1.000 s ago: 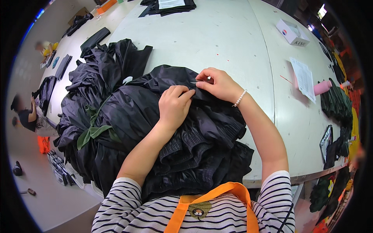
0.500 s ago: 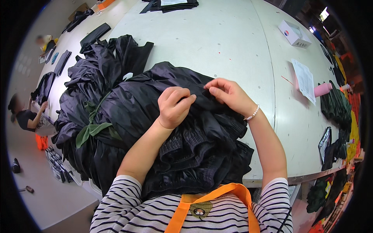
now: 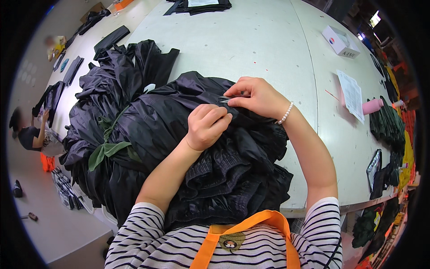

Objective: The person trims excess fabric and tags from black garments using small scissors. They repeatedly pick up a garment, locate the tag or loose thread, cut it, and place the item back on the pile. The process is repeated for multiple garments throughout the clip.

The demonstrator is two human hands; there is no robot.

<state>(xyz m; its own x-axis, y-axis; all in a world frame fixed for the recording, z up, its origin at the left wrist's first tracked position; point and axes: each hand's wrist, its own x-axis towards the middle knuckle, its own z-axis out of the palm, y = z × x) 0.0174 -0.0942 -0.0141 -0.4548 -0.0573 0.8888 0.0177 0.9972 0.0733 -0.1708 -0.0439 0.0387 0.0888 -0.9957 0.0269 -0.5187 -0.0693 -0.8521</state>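
Observation:
A big bundle of shiny black garments (image 3: pixel 148 121) with gathered elastic waistbands (image 3: pixel 215 172) lies in front of me, tied round with a green cloth strip (image 3: pixel 114 148). My left hand (image 3: pixel 207 127) is closed in a pinch over the bundle, gripping what looks like a bit of the black fabric. Just to the right and beyond it, my right hand (image 3: pixel 257 101) is closed round small thread snips (image 3: pixel 225 100). Only their pointed grey tips show, close to the left fingers; the rest is hidden in the palm.
The bundle rests on a wide white table (image 3: pixel 251 40). Toward the right are a white box (image 3: pixel 340 41), paper sheets (image 3: pixel 350 94) and a pink thread cone (image 3: pixel 371 106). Folded black pieces (image 3: pixel 199 6) lie at the far edge. A person (image 3: pixel 33 132) works at far left.
My right hand has moved left and slightly away from me, turning so that the snips' tips show near the left hand. My left hand has shifted slightly right and nearer.

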